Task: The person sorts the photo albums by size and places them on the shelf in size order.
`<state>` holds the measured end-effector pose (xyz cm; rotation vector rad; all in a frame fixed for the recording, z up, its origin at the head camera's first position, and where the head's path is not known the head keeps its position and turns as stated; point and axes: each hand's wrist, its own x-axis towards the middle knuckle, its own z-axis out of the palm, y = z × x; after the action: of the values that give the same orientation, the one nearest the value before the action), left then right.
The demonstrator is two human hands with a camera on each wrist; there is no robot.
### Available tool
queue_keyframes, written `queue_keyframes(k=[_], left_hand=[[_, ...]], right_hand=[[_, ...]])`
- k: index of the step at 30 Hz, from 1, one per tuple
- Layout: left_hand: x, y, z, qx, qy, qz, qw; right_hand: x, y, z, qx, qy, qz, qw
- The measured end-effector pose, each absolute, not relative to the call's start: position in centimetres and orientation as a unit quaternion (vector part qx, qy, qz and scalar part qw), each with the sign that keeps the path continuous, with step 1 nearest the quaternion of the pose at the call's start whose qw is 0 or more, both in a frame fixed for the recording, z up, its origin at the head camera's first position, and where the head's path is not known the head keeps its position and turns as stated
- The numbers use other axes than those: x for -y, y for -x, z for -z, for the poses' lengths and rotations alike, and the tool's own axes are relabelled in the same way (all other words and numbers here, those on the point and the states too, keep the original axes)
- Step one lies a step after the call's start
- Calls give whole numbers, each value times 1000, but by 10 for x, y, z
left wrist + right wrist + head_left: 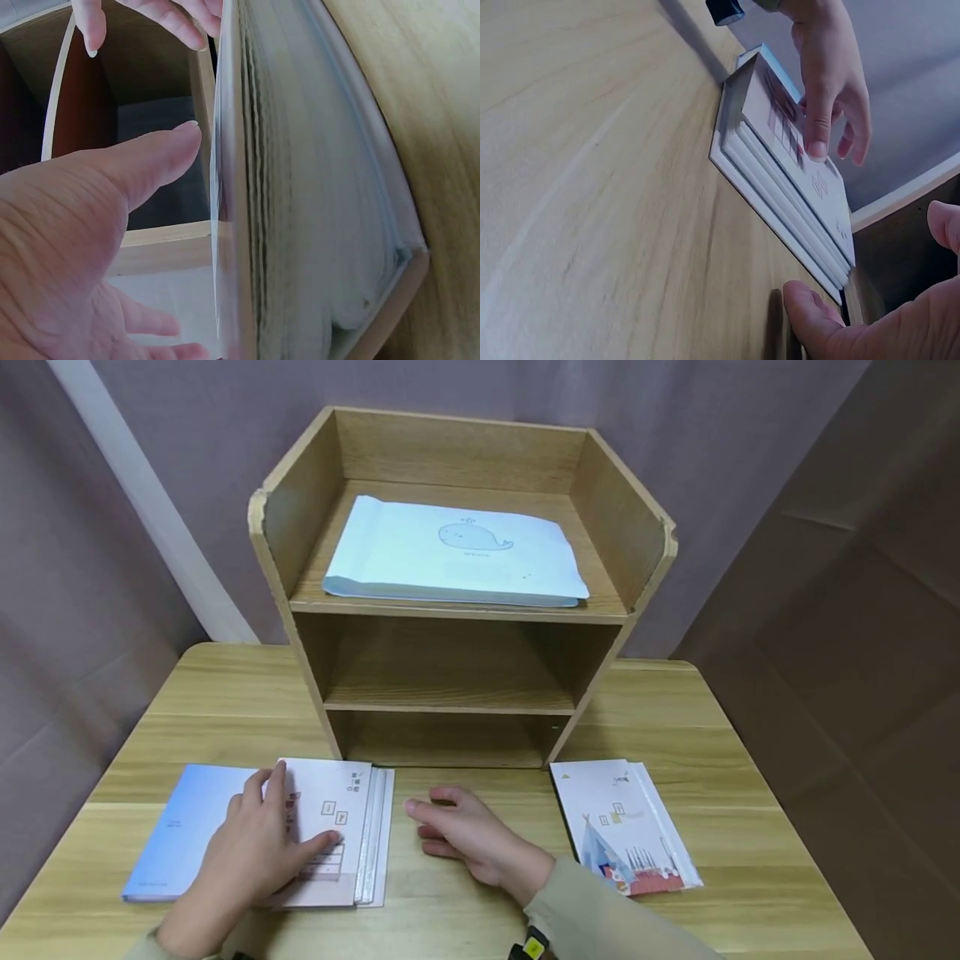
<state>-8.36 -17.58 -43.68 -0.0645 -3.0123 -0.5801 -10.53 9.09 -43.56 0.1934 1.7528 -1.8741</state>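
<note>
My left hand rests on the pinkish-white cover of a thick book, thumb and fingers spread over it. In the left wrist view, the book's page edges run beside the thumb. The right wrist view shows that thumb lying on the cover, with white layers stacked beneath. A blue book lies at the left, partly behind the left hand. Just right of the thick book, my right hand hovers with relaxed, slightly bent fingers and nothing in them.
Behind the hands stands a wooden shelf unit with two lower compartments. A pale blue whale-print book lies flat on its top. Another white book with a tent picture lies at the right of the wooden table. Curtains hang behind.
</note>
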Motion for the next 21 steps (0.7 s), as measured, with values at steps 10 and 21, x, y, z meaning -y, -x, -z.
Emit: queue_keyframes(k=[10,21], left_hand=[[177,86,443,974,34,220,50],[175,91,443,975,25,219,4]], right_hand=[[-81,112,436,-642,-67,697,311],[-69,117,441,-620,-88,713,315]])
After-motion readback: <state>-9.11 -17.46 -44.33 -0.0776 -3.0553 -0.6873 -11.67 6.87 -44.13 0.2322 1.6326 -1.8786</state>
